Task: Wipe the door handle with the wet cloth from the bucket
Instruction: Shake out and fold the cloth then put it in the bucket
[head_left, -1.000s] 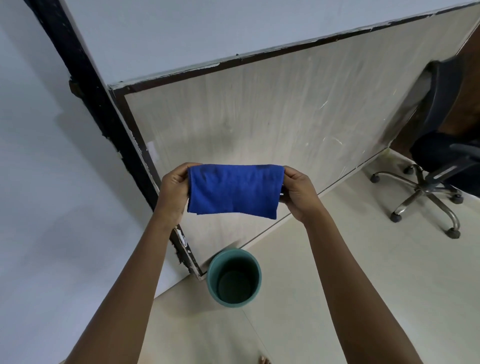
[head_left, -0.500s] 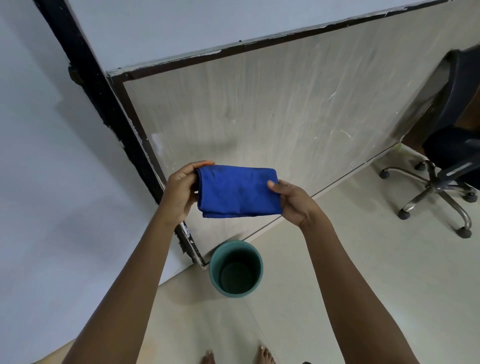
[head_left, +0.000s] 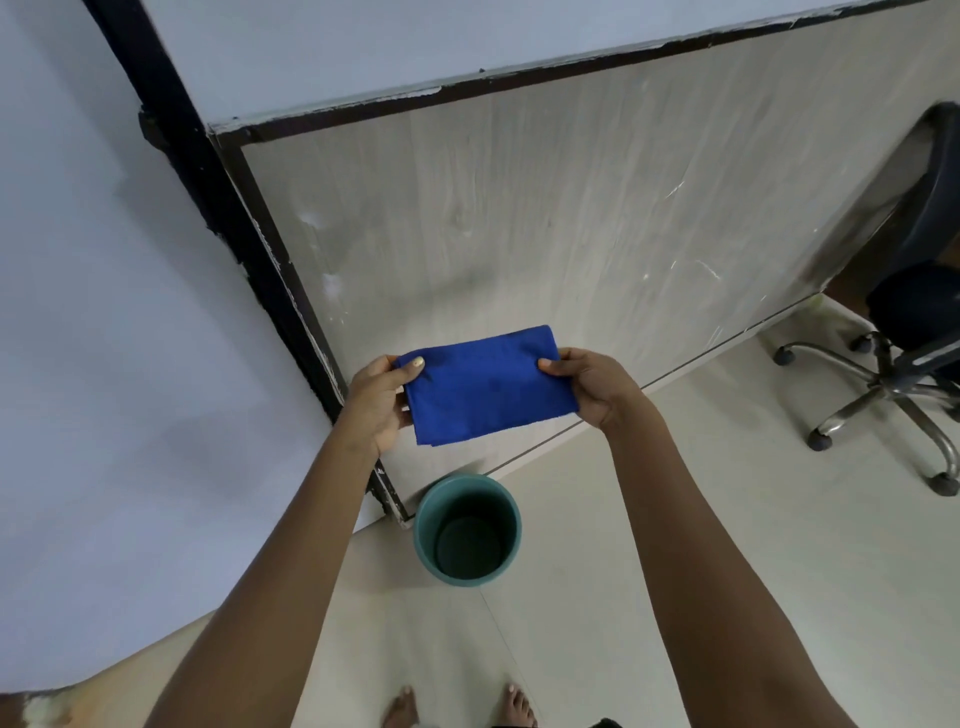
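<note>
A blue cloth (head_left: 485, 384), folded into a flat rectangle, is held out in front of me above the floor. My left hand (head_left: 376, 402) grips its left edge, thumb on top. My right hand (head_left: 595, 387) pinches its right edge. Below the cloth a green bucket (head_left: 423, 540) stands on the floor by the bottom corner of the pale wooden door (head_left: 545, 223). No door handle shows in this view.
A black door frame (head_left: 208, 182) runs up the left, beside a light wall (head_left: 104, 338). A black office chair (head_left: 893, 374) on a wheeled metal base stands at the right. My bare feet (head_left: 457, 706) show at the bottom edge.
The cloth has been folded smaller and turned flatter, and both hands now hold it lower. The view has tilted down, bringing my feet into sight.
</note>
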